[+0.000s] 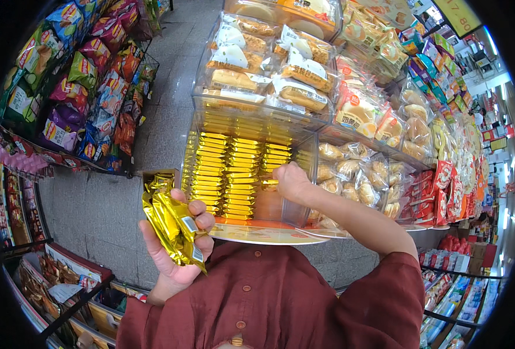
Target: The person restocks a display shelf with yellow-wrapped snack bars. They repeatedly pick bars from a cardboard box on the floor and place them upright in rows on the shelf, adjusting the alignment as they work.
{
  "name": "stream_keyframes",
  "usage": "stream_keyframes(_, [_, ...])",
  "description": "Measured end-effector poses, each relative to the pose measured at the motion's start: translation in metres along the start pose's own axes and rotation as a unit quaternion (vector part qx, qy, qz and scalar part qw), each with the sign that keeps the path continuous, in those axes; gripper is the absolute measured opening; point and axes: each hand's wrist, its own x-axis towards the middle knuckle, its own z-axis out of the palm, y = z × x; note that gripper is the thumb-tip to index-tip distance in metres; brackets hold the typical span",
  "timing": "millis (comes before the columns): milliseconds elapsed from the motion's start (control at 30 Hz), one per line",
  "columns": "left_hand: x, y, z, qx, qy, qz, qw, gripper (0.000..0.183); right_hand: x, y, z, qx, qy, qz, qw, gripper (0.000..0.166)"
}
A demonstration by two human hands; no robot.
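My left hand [179, 235] holds several gold foil snack packets [170, 222] stacked together, palm up, at the left of the display. Inside a clear plastic bin [270, 124], more gold foil packets [241, 174] stand in three columns; the right column is shorter than the other two. My right hand [291, 181] reaches into the bin at the near end of that short column, its fingertips on a gold packet [269, 184]. Beside my left hand, a cardboard box [174, 172] holds more gold packets, partly hidden by those in the hand.
Bins of wrapped bread [235, 80] rise behind, and bagged pastries [349, 174] lie to the right. A rack of chip bags [83, 70] stands across the tiled floor [87, 209] at left. The display's rounded front edge [266, 235] is close to my body.
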Motion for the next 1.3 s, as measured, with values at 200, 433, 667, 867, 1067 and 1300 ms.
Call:
stream_keyframes(200, [0.001, 0.001, -0.004, -0.029, -0.006, 0.05, 0.998, 0.06, 0.017, -0.004, 0.012, -0.054, -0.017, -0.096, 0.994, 0.014])
stream_keyframes(433, [0.002, -0.002, -0.005, -0.026, -0.007, 0.078, 0.997, 0.06, 0.031, 0.004, 0.028, -0.089, -0.018, -0.16, 0.983, 0.013])
stream_keyframes(667, [-0.004, -0.01, -0.004, -0.021, -0.003, 0.102, 0.995, 0.061, 0.043, 0.0, 0.034, -0.285, -0.016, -0.168, 0.944, 0.01])
stream_keyframes(867, [-0.008, -0.015, -0.001, -0.007, -0.004, 0.075, 0.997, 0.057, 0.045, -0.002, 0.039, -0.284, -0.066, -0.122, 0.949, 0.014])
stream_keyframes(1067, [-0.007, -0.025, 0.007, 0.036, 0.06, 0.092, 0.993, 0.059, 0.038, -0.008, 0.037, -0.246, -0.029, -0.092, 0.964, 0.014])
stream_keyframes(1300, [-0.003, -0.034, 0.018, 0.24, 0.098, 0.147, 0.954, 0.054, -0.022, -0.052, -0.128, 0.055, -0.026, -0.151, 0.987, 0.046])
